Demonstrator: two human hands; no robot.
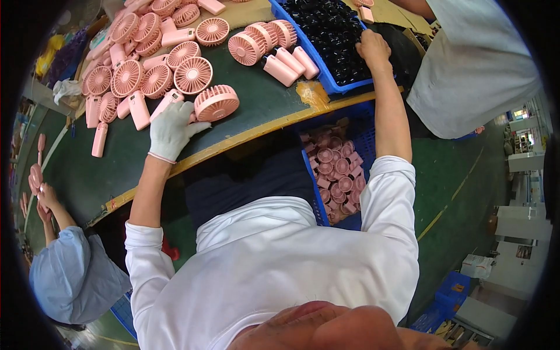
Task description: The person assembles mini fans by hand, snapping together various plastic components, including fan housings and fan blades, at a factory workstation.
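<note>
— What has your left hand got?

— My left hand point(171, 129), in a white glove, lies flat over a pink handheld fan point(211, 104) near the table's front edge. Fingers spread across its handle, not closed round it; the round grille sticks out to the right of my fingertips.

— How many fans are up there?

— Going left to right: a big heap point(146, 64) behind my glove, roughly fifteen round heads that I can count, plus loose handles lying between them. Then a row of three fans point(265, 44) lying side by side, handles pointing toward me. Beyond that I can't count exactly.

— And your right hand?

— My right hand point(373, 49) is bare, resting on the near rim of a blue crate point(326, 81) full of small black parts. Whether the fingers pinch anything I can't tell; they curl over the edge.

— Anything lower down?

— A second blue crate point(364, 143) under the table edge, between my arms, packed with pink fan pieces, too many to count.

— The surface?

— A dark green table top point(256, 108) with a yellow-edged rim. Another person in a blue cap point(67, 277) sits at my lower left, and one in a grey shirt point(472, 70) stands at my right. The floor point(461, 175) is green with a yellow line.
</note>
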